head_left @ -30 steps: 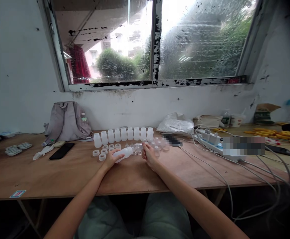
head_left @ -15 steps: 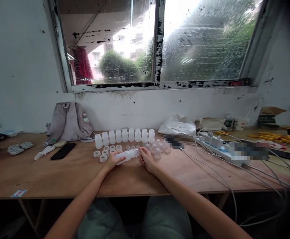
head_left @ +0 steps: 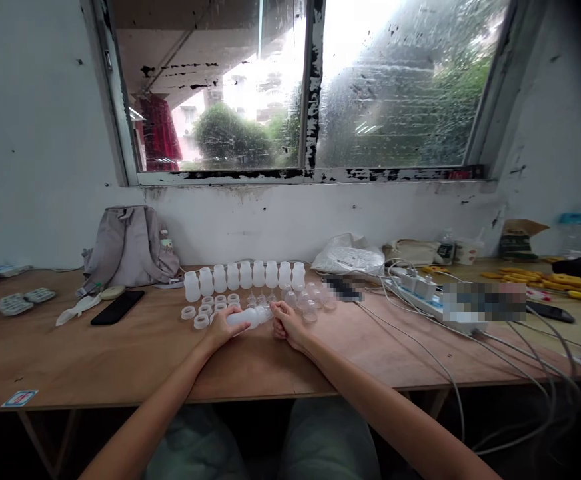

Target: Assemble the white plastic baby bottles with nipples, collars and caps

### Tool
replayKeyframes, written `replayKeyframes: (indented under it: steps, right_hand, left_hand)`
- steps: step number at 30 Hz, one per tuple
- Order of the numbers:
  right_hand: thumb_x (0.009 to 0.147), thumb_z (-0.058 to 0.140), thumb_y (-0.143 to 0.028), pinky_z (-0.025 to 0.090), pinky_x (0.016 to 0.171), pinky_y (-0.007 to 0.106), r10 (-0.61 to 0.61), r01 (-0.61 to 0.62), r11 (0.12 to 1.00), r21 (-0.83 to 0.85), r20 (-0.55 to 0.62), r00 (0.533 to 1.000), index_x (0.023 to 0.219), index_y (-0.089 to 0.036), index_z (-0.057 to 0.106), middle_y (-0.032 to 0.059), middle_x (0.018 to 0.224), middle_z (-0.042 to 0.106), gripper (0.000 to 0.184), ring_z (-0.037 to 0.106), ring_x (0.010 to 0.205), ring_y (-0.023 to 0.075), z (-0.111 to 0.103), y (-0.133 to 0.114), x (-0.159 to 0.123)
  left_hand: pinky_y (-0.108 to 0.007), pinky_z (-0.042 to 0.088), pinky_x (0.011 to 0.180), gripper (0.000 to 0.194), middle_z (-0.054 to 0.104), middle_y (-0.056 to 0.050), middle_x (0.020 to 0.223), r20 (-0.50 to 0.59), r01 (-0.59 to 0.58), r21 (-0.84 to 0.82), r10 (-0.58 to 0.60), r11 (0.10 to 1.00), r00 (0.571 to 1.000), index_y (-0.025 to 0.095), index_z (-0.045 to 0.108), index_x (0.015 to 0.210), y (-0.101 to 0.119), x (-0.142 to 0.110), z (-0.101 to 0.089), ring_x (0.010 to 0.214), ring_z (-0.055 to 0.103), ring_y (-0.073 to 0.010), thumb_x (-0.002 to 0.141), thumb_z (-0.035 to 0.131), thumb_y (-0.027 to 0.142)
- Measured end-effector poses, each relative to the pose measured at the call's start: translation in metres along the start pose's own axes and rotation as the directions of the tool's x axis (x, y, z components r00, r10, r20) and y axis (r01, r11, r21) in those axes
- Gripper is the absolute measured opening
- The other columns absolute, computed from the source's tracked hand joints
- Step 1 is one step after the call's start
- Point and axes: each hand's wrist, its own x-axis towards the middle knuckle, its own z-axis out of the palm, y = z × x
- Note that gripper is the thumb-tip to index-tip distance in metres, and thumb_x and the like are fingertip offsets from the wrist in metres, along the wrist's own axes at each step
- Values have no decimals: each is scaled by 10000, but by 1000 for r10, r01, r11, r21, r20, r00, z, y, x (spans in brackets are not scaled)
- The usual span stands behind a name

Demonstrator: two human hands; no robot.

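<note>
Daylight pours through the window (head_left: 313,100), burning out to white in the middle of its left pane and the upper part of its right one, where the glass looks hazy and carries thin bright streaks of reflection. Against that glare the wall (head_left: 35,147) turns dull grey, and the space below the tabletop (head_left: 120,360) sinks into near-black. Shadows beside the forearms are soft. The translucent bottle (head_left: 243,321) has pale, weakly defined edges. Wide-angle stretching tilts the window's sides, the right edge darkens, cables (head_left: 568,393) smear at lower right, and pixelated blocks cover part of the power strip (head_left: 463,327).
</note>
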Motion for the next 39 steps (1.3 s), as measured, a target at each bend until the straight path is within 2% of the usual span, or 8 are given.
replayKeyframes:
  steps: [10, 15, 18, 20, 23, 28, 36, 39]
  right_hand:
    - [670, 566, -520, 161, 277, 134, -16, 16, 1000, -11, 16, 1000, 788, -224, 402, -132, 363, 351, 358, 244, 263, 31, -7, -8, 2]
    - [684, 584, -461, 229, 287, 149, -133, 140, 986, -91, 83, 988, 942, -183, 500, -91, 404, 448, 389, 341, 287, 42, 5, -40, 11]
    - [716, 551, -454, 327, 319, 171, -204, 221, 967, -126, 137, 969, 1138, -225, 416, -47, 562, 573, 499, 419, 329, 56, 16, -62, 17]
    - [728, 533, -461, 353, 331, 179, -211, 230, 961, -151, 129, 969, 1134, -234, 414, -43, 591, 580, 480, 441, 344, 61, 19, -70, 20]
    - [737, 514, -462, 327, 309, 169, -212, 228, 946, -230, 92, 973, 1034, -209, 466, -53, 545, 552, 393, 430, 324, 58, 12, -66, 20]
    - [746, 478, -434, 296, 282, 160, -179, 165, 915, -369, -3, 984, 946, -185, 468, -68, 486, 517, 319, 410, 294, 58, -11, -36, 18]
    - [739, 460, -391, 256, 275, 158, -136, 120, 878, -463, -2, 991, 916, -176, 463, -75, 466, 508, 278, 388, 271, 63, -29, -11, 19]
    - [752, 454, -373, 267, 298, 171, -134, 143, 827, -544, 57, 989, 898, -177, 488, -61, 482, 524, 247, 385, 284, 67, -28, -10, 14]
  left_hand:
    - [-269, 417, 658, 344, 628, -39, 851, 20, -33, 57, 32, 998, 999, 171, 601, 929, 10, -3, 3, 738, 566, -188, 691, 565, 417]
    - [-234, 429, 614, 295, 657, -15, 776, 126, -80, 63, 72, 995, 989, 177, 643, 875, 18, 5, -2, 690, 585, -175, 677, 591, 390]
    - [-239, 435, 636, 352, 654, -20, 789, 29, -56, 100, 53, 993, 998, 164, 630, 890, 13, 18, -17, 713, 585, -181, 645, 614, 416]
    - [-260, 436, 696, 423, 639, -44, 900, -119, -1, 134, 17, 991, 993, 153, 588, 964, 4, 27, -35, 812, 577, -198, 654, 593, 441]
    - [-299, 426, 745, 474, 606, -93, 1004, -358, 139, 180, -66, 974, 931, 129, 552, 994, -20, 35, -73, 897, 558, -229, 680, 533, 483]
    - [-340, 431, 682, 448, 636, -154, 896, -540, 364, 213, -201, 907, 817, 95, 574, 888, -70, 34, -124, 823, 587, -285, 651, 542, 473]
    - [-310, 455, 643, 411, 651, -112, 805, -483, 412, 231, -264, 881, 835, 94, 562, 874, -113, 30, -121, 767, 612, -269, 599, 599, 397]
    - [-353, 454, 734, 547, 609, -143, 953, -508, 413, 221, -257, 884, 822, 85, 484, 1033, -113, 28, -116, 899, 575, -284, 602, 605, 399]
